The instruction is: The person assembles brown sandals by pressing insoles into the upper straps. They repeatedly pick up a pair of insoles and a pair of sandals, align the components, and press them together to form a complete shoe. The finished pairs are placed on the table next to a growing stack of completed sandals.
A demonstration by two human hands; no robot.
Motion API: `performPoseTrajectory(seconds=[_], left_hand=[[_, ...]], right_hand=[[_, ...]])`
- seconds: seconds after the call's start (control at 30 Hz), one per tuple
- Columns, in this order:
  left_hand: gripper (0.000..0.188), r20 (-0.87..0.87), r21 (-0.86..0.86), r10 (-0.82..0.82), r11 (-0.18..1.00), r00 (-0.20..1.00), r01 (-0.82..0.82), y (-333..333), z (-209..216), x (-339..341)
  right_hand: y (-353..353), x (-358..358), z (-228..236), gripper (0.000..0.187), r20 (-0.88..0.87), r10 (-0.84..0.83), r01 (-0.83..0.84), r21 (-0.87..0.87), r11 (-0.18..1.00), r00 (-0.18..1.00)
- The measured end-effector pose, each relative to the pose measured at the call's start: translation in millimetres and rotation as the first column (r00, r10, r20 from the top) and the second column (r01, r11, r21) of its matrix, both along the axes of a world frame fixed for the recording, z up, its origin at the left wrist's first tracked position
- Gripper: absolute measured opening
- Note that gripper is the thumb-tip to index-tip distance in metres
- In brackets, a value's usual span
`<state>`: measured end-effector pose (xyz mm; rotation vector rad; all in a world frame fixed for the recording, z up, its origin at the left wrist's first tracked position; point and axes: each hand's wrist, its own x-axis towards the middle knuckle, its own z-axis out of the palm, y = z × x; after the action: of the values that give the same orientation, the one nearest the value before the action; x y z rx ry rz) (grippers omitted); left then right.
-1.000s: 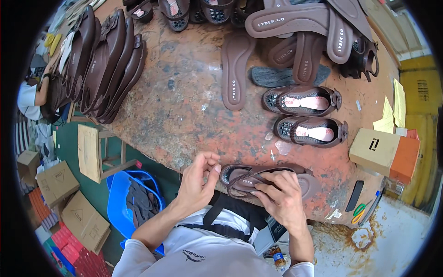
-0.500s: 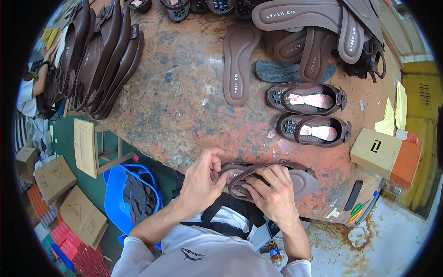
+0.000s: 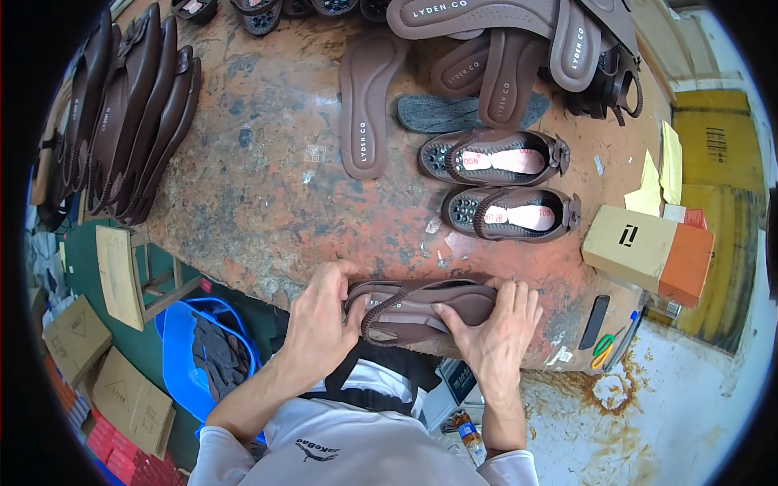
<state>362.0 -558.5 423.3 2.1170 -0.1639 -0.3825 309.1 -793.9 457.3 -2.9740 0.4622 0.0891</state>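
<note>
A brown sandal [image 3: 421, 308] with a braided strap lies on its side at the near edge of the worn orange worktable [image 3: 267, 202]. My left hand [image 3: 320, 324] grips its toe end, fingers curled over the rim. My right hand [image 3: 490, 332] holds the heel end, thumb pressed on the sole. Two finished brown sandals [image 3: 494, 158] [image 3: 510, 215] with pale insoles lie side by side just beyond. A loose brown insole [image 3: 365, 105] lies flat farther back.
A heap of brown insoles [image 3: 519, 40] fills the far right, a row of brown soles [image 3: 130, 121] stands on edge at the left. A tan and orange box [image 3: 648, 251], a blue basket [image 3: 203, 356], cardboard boxes [image 3: 81, 356] and a wooden stool [image 3: 121, 275] surround the table.
Both hands have shifted slightly along the sandal, pressing it closer to the table's near edge. The view has tilted a little; nothing else on the table moved.
</note>
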Motion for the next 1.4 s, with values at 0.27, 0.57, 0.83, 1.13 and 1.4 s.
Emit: performPoseTrajectory(seconds=[0.27, 0.57, 0.83, 1.13, 1.4], left_hand=[[0.027, 0.618, 0.102, -0.536, 0.780, 0.575, 0.618, 1.8, -30.7, 1.1], [0.020, 0.350, 0.257, -0.666, 0.745, 0.659, 0.616, -86.8, -41.3, -56.3], [0.031, 0.250, 0.401, -0.822, 0.569, 0.512, 0.718, -78.9, -47.9, -54.9], [0.033, 0.442, 0.338, -0.723, 0.683, 0.531, 0.648, -81.4, -49.5, -56.2], [0.032, 0.278, 0.467, -0.844, 0.537, 0.460, 0.703, -81.4, -33.4, -48.8]], right_hand=[[-21.4, 23.7, 8.5, 0.044, -0.004, 0.210, -0.209, 0.098, 0.973, 0.978], [55.6, -66.9, 33.2, 0.106, -0.229, 0.074, -0.018, 0.237, 0.971, 0.971], [39.3, -51.1, -12.7, 0.118, -0.125, -0.037, 0.069, 0.264, 0.962, 0.992], [24.4, -19.1, -25.1, 0.093, 0.044, -0.024, 0.025, -0.023, 0.999, 0.999], [-4.0, 23.6, -32.9, 0.078, -0.126, -0.163, 0.179, 0.126, 0.976, 0.978]])
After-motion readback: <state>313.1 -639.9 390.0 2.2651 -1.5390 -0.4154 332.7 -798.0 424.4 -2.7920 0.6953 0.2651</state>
